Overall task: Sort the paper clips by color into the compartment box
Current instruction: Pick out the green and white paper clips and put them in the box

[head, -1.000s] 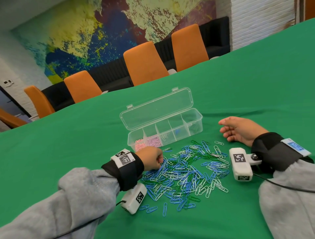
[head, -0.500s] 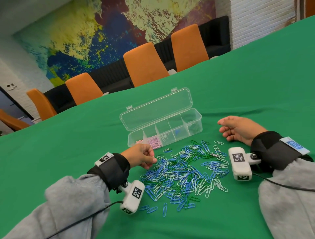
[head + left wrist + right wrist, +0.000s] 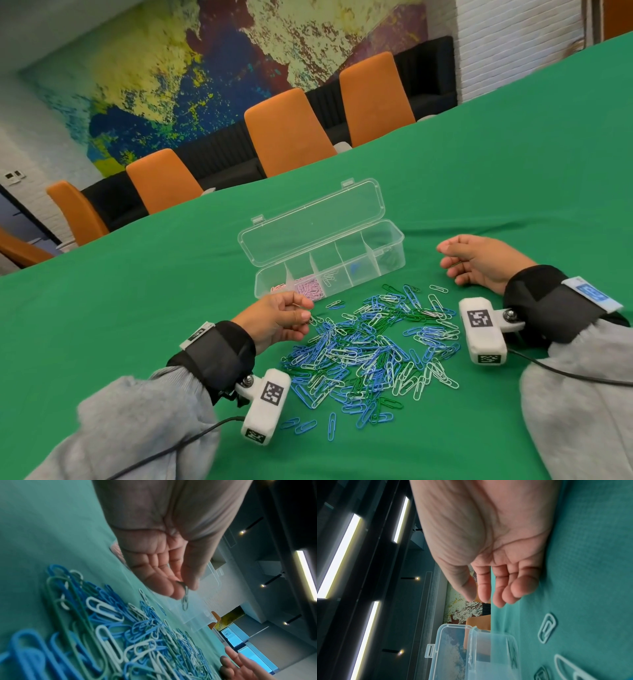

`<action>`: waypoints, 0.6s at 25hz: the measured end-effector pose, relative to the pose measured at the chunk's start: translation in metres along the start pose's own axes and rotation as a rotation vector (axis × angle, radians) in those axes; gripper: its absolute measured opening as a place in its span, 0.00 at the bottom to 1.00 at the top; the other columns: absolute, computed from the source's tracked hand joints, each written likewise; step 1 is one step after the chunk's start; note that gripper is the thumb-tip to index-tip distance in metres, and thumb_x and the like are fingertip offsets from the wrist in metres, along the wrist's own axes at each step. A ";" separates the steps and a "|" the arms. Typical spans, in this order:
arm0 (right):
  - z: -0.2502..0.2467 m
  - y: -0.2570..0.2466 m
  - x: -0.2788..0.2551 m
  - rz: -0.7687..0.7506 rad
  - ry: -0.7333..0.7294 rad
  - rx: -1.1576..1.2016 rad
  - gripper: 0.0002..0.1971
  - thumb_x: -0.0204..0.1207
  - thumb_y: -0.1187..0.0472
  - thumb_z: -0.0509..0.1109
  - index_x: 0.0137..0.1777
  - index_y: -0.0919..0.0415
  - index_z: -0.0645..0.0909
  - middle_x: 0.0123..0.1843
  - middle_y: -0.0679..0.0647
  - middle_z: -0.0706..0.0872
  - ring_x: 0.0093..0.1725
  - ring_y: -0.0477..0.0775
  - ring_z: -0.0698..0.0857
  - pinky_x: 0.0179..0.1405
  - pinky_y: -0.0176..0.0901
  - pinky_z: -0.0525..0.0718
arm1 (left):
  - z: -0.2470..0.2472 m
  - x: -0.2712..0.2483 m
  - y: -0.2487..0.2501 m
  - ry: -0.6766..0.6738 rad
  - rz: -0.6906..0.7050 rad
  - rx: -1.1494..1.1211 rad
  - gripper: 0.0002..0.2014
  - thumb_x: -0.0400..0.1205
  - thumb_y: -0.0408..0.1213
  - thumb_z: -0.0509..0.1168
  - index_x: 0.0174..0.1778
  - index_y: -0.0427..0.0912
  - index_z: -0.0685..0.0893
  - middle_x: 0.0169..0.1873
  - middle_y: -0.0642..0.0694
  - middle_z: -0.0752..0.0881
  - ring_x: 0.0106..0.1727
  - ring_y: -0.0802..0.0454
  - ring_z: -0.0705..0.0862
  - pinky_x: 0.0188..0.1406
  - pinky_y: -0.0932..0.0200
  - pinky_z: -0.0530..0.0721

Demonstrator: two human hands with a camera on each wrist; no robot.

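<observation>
My left hand (image 3: 274, 320) pinches one clip (image 3: 185, 601) between thumb and fingertips, just above the edge of the loose heap of blue, white and green wire paper clips (image 3: 370, 346) spread on the green cloth-covered table (image 3: 513, 192). Its colour is hard to call; in the left wrist view it looks pale or greenish. I hold it by one end so it hangs free of the tangle and nothing else comes up with it. The clear plastic compartment box (image 3: 329, 263) sits at about twelve o'clock from the heap, its hinged lid (image 3: 311, 219) thrown back on the far side so every cell stays reachable from my side. Pink clips (image 3: 310, 287) already fill the cells on the left, and something blue shows in a cell further right. My right hand (image 3: 479, 262) rests at roughly two o'clock from the heap, beside the box's right end, fingers loosely curled and holding nothing, parked clear of the left hand's path. I judge the sorting is early, since most of the clips lie unsorted.
</observation>
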State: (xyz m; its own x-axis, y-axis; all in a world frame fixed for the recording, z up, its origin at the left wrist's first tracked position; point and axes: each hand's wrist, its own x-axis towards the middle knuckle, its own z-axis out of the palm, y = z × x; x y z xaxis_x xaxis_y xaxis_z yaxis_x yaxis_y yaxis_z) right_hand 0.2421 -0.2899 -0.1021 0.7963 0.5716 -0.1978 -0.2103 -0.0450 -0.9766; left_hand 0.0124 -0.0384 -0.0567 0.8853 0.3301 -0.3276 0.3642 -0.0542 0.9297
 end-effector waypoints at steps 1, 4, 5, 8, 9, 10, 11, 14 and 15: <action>0.000 0.000 0.000 -0.001 0.001 0.000 0.04 0.82 0.64 0.62 0.45 0.60 0.74 0.33 0.56 0.77 0.23 0.47 0.75 0.15 0.33 0.75 | 0.001 0.000 0.000 -0.018 -0.012 -0.002 0.10 0.79 0.18 0.61 0.50 0.35 0.80 0.27 0.45 0.83 0.25 0.54 0.84 0.26 0.65 0.85; 0.000 0.000 0.000 -0.002 0.003 -0.002 0.04 0.82 0.64 0.62 0.45 0.60 0.74 0.33 0.56 0.77 0.24 0.48 0.75 0.15 0.33 0.75 | 0.005 0.001 -0.002 -0.068 -0.031 0.058 0.11 0.80 0.17 0.58 0.49 0.34 0.81 0.27 0.45 0.83 0.27 0.55 0.84 0.29 0.65 0.86; 0.000 0.000 0.000 -0.001 0.001 -0.005 0.04 0.82 0.64 0.62 0.45 0.60 0.74 0.33 0.56 0.77 0.25 0.49 0.74 0.15 0.33 0.75 | 0.006 0.001 -0.002 -0.078 -0.035 0.069 0.09 0.81 0.18 0.58 0.47 0.34 0.80 0.27 0.44 0.83 0.27 0.54 0.84 0.29 0.65 0.86; 0.000 -0.001 -0.002 0.000 -0.006 -0.002 0.04 0.82 0.64 0.61 0.45 0.60 0.74 0.33 0.57 0.77 0.27 0.51 0.73 0.15 0.34 0.75 | 0.010 0.001 -0.003 -0.074 -0.049 0.029 0.09 0.82 0.19 0.56 0.42 0.34 0.77 0.27 0.42 0.82 0.29 0.52 0.86 0.29 0.63 0.86; 0.000 -0.002 -0.002 0.001 -0.007 0.001 0.04 0.82 0.64 0.61 0.45 0.60 0.74 0.33 0.57 0.77 0.27 0.52 0.73 0.15 0.34 0.75 | 0.011 0.000 -0.003 -0.072 -0.051 0.013 0.09 0.82 0.20 0.56 0.41 0.35 0.77 0.28 0.42 0.83 0.30 0.52 0.87 0.30 0.63 0.87; 0.001 -0.002 -0.003 0.002 -0.007 0.002 0.04 0.82 0.64 0.61 0.45 0.60 0.74 0.33 0.57 0.77 0.27 0.52 0.73 0.15 0.33 0.75 | 0.011 -0.001 -0.002 -0.071 -0.045 0.013 0.08 0.82 0.21 0.58 0.40 0.35 0.77 0.30 0.42 0.84 0.31 0.52 0.87 0.32 0.63 0.87; 0.001 -0.002 -0.003 0.002 -0.006 0.002 0.04 0.82 0.64 0.61 0.45 0.60 0.74 0.33 0.57 0.77 0.27 0.52 0.73 0.15 0.33 0.75 | 0.011 -0.002 -0.002 -0.069 -0.033 0.029 0.08 0.82 0.22 0.59 0.39 0.35 0.78 0.32 0.43 0.85 0.33 0.52 0.87 0.33 0.63 0.87; 0.001 -0.002 -0.003 0.001 -0.007 0.000 0.05 0.82 0.64 0.61 0.45 0.60 0.74 0.33 0.57 0.77 0.27 0.52 0.73 0.15 0.33 0.75 | 0.009 -0.005 0.000 -0.051 0.017 0.011 0.06 0.80 0.24 0.61 0.39 0.35 0.78 0.36 0.44 0.88 0.36 0.53 0.88 0.36 0.62 0.87; 0.001 -0.002 -0.003 0.000 -0.008 0.000 0.05 0.82 0.64 0.61 0.45 0.60 0.74 0.33 0.57 0.77 0.27 0.52 0.73 0.15 0.33 0.75 | 0.008 -0.006 0.000 -0.043 0.028 -0.033 0.05 0.79 0.24 0.61 0.39 0.35 0.78 0.36 0.44 0.88 0.37 0.52 0.88 0.37 0.61 0.87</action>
State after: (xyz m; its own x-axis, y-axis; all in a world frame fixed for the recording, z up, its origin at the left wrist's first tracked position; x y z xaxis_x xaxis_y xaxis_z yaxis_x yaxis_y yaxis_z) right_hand 0.2393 -0.2906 -0.0993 0.7919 0.5779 -0.1975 -0.2108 -0.0448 -0.9765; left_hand 0.0095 -0.0480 -0.0558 0.9070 0.2881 -0.3072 0.3296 -0.0315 0.9436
